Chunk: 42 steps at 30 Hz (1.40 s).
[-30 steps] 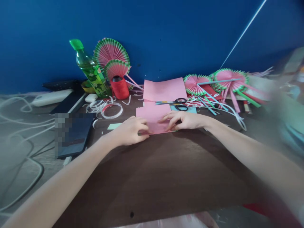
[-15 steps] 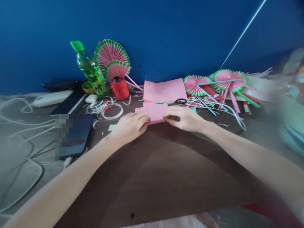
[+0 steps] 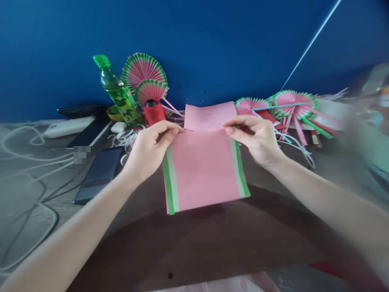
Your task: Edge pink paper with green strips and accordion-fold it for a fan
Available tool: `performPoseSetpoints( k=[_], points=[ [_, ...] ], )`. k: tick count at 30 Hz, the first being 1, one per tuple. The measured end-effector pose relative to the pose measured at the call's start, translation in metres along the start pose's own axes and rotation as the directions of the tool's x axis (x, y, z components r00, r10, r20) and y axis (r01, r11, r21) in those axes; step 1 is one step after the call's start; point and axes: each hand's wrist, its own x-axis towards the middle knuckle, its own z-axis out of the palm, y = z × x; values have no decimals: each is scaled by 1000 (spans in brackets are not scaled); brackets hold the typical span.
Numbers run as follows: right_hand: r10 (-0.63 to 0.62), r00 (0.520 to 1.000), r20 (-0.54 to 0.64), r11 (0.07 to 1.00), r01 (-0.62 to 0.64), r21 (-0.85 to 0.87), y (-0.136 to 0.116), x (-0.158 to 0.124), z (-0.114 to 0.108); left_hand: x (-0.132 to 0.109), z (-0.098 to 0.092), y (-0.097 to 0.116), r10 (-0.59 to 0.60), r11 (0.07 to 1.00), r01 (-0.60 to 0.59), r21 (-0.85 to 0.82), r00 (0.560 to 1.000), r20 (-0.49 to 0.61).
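A pink sheet of paper (image 3: 206, 170) with green and pale green strips along its left and right sides hangs upright over the dark table. My left hand (image 3: 152, 146) pinches its upper left corner between thumb and fingers. At the upper right corner, my right hand (image 3: 255, 138) holds the paper the same way. Another pink sheet (image 3: 209, 115) lies behind its top edge, close to the wall. The scissors are hidden behind the raised paper and hands.
Left of centre stand a green bottle (image 3: 117, 95), pleated paper fans (image 3: 145, 71) and a red thread spool (image 3: 154, 112). A phone (image 3: 100, 174) and white cables lie at the left. More pleated fans (image 3: 293, 101) and paper strips (image 3: 299, 129) are at the right, before the blue wall (image 3: 212, 44).
Both hands have risen and moved slightly apart. The pink paper, low and mostly edge-on before, is now lifted and spread with its green-striped face toward me.
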Motion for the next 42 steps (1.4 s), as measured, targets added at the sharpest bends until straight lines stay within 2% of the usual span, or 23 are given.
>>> performPoseSetpoints(
  k=[3, 6, 9, 12, 17, 25, 36, 42],
  points=[
    [112, 978, 174, 993, -118, 29, 13, 4, 2, 5, 8, -16, -30, 997, 47, -65, 970, 240],
    [207, 897, 390, 978, -196, -68, 27, 5, 5, 4, 20, -34, -11, 1000, 20, -14, 886, 464],
    [255, 826, 503, 960, -157, -230, 35, 4, 7, 1, 28, -43, 25, 996, -66, 57, 839, 544],
    [250, 783, 569, 944, -67, -323, 36, 3, 7, -1, 30, -47, 73, 988, -137, 73, 823, 563],
    [233, 761, 605, 923, 21, -383, 34, 3, 3, 0, 27, -50, 79, 991, -131, 41, 792, 605],
    [178, 734, 656, 867, 198, -457, 31, 4, 2, -1, 29, -44, 81, 964, -211, 160, 810, 581],
    [144, 703, 696, 857, 263, -443, 32, 5, 0, -2, 30, -42, 101, 949, -253, 186, 808, 580],
    [153, 691, 706, 823, 307, -478, 28, 4, 2, -7, 34, -42, 161, 908, -343, 240, 816, 555]
  ],
)
